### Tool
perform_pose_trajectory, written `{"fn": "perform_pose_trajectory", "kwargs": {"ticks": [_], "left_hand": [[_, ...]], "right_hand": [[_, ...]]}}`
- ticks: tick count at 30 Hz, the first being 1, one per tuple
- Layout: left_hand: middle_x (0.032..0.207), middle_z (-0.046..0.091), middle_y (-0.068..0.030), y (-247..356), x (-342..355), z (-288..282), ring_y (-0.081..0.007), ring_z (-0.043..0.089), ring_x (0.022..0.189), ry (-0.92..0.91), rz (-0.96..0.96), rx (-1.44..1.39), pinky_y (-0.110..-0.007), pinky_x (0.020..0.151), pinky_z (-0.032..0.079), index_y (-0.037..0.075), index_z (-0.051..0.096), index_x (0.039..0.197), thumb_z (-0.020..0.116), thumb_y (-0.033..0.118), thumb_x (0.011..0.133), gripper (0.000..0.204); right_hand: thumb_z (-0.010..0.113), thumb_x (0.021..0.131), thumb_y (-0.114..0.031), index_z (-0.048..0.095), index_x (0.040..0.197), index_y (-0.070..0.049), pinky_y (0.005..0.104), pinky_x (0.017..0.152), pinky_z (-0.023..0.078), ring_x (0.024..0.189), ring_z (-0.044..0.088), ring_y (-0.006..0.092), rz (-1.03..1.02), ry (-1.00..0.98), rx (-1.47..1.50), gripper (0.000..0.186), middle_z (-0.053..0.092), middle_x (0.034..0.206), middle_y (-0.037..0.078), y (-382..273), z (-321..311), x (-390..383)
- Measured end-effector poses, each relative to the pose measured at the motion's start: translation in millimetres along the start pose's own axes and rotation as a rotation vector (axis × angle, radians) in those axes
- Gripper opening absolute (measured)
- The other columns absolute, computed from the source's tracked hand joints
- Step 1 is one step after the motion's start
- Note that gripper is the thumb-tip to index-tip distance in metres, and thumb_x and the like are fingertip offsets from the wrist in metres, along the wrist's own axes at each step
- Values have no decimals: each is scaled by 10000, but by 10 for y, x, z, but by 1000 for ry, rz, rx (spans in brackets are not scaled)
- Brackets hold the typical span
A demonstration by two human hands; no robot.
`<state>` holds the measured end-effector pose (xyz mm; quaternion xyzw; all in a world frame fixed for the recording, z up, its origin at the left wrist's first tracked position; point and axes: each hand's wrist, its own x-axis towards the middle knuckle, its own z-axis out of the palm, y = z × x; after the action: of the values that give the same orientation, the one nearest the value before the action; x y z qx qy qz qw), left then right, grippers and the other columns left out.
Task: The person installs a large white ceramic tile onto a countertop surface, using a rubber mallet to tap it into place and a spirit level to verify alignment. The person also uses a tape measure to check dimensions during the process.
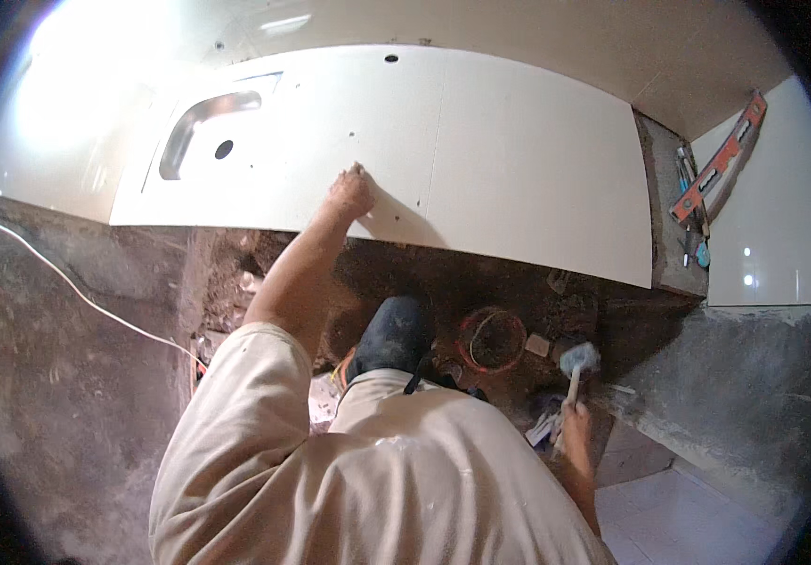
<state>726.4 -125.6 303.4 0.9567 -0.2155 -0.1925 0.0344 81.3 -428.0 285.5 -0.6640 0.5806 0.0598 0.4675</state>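
The white counter [533, 151] spans the middle of the view, its long back edge along the pale wall [575, 28]; judging by that, it is already laid in position. A thin line crosses it near the middle, perhaps a joint; I cannot tell whether it is filled. On the right a white panel [773, 217] stands apart from the counter's end, and between them shows a rough grey ledge [669, 250], which looks like the part left unfinished. The steel sink [179, 151] sits in the counter's left part, so that piece seems done, though its drain hole [224, 150] shows no fitting.

An orange level [721, 155] lies aslant over the ledge and panel, out of use. A round bucket [493, 341] stands below the counter's front edge, to the right of the person's leg. The left hand [351, 194] is over the counter, fingers drawn in; I cannot tell whether they meet or press the surface. The right hand [573, 428] is clamped around the handle of a mallet [579, 358], its head upward and well apart from the counter. Smallest are the slim tools [684, 174] beside the level and a dark hole [391, 58] near the counter's back edge, with nothing visibly fitted.
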Motion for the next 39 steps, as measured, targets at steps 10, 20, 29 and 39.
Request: {"fn": "perform_pose_trajectory", "kwargs": {"ticks": [10,20,29,39], "left_hand": [[1754,184,-78,667,999,-575,-285,201,1608,-12,353,44,-543,1303,247,111,255,1664,634,444,1027,813],[1744,208,-92,1000,2119,-1105,-308,176,1614,-80,613,62,-723,1198,273,82,126,1674,868,556,784,1252],[1781,0,-74,1149,2054,-880,-356,41,1631,-176,547,264,-809,1150,290,125,73,1698,924,697,600,1502],[1729,103,-236,1212,2012,-888,-486,114,1588,-171,576,196,-834,1091,335,-1,162,1654,1008,575,531,1520]], "right_hand": [[637,904,-93,640,995,8,380,585,450,662,562,185,-112,313,219,136,583,761,66,-408,787,-746],[566,1025,-142,573,1354,6,294,481,407,531,482,106,-108,429,355,361,519,700,23,-2639,2011,-1446],[488,1086,-157,415,1577,-28,483,1004,533,1255,642,438,-362,265,51,513,600,1415,307,-4011,2558,-829],[534,1046,-86,394,1588,-40,524,954,556,1183,647,509,-566,558,-36,561,626,1308,378,-4070,2434,-32]]}}
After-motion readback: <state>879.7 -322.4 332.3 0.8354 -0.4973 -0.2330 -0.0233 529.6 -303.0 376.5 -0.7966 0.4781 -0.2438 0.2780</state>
